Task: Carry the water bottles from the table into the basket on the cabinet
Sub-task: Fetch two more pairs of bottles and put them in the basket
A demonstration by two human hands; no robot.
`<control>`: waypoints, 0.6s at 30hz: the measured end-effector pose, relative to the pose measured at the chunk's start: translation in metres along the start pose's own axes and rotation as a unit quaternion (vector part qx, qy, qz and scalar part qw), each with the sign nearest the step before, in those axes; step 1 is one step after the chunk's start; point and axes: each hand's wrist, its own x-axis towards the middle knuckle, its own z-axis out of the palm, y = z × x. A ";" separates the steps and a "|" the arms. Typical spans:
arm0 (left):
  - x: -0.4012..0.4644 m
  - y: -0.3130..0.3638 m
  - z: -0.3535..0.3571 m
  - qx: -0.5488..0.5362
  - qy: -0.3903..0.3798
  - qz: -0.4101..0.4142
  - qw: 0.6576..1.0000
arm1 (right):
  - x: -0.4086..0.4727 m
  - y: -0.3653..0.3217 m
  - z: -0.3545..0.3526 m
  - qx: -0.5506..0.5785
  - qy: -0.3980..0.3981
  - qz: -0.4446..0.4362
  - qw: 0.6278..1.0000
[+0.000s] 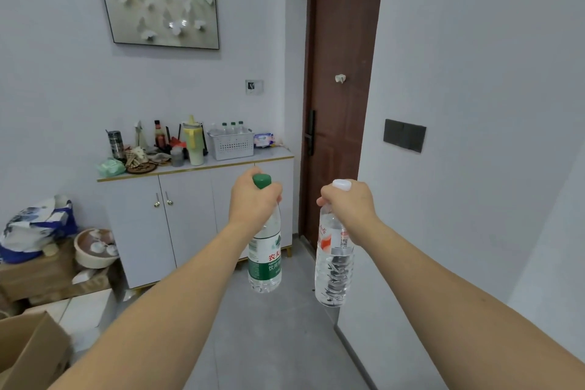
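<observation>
My left hand [253,199] grips the neck of a green-capped water bottle [265,260] with a green label, hanging upright over the floor. My right hand [349,207] grips the neck of a white-capped clear bottle [334,269] with a red and white label. Both are held out in front of me. Ahead stands a white cabinet [196,209]. On its top, toward the right, sits a white perforated basket [231,144] with several bottles standing in it. The table is out of view.
Clutter fills the cabinet's left half: a yellow jug [193,144], a steel flask [115,144], a sauce bottle and bags. A wipes pack [263,139] lies right of the basket. A brown door [340,98] is ahead right. Cardboard boxes [30,348] and a bowl sit at left.
</observation>
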 end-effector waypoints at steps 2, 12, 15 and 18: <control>0.030 -0.012 0.007 0.003 0.001 0.005 1.000 | 0.032 0.004 0.014 0.008 -0.013 0.000 1.000; 0.185 -0.032 0.024 -0.006 0.035 0.036 0.999 | 0.194 -0.008 0.076 0.038 -0.037 -0.019 0.998; 0.224 -0.048 0.027 -0.010 0.043 0.030 0.999 | 0.231 -0.004 0.101 0.044 -0.045 -0.011 0.998; 0.262 -0.073 0.029 -0.008 0.047 0.020 0.999 | 0.268 0.005 0.127 0.054 -0.059 -0.005 0.997</control>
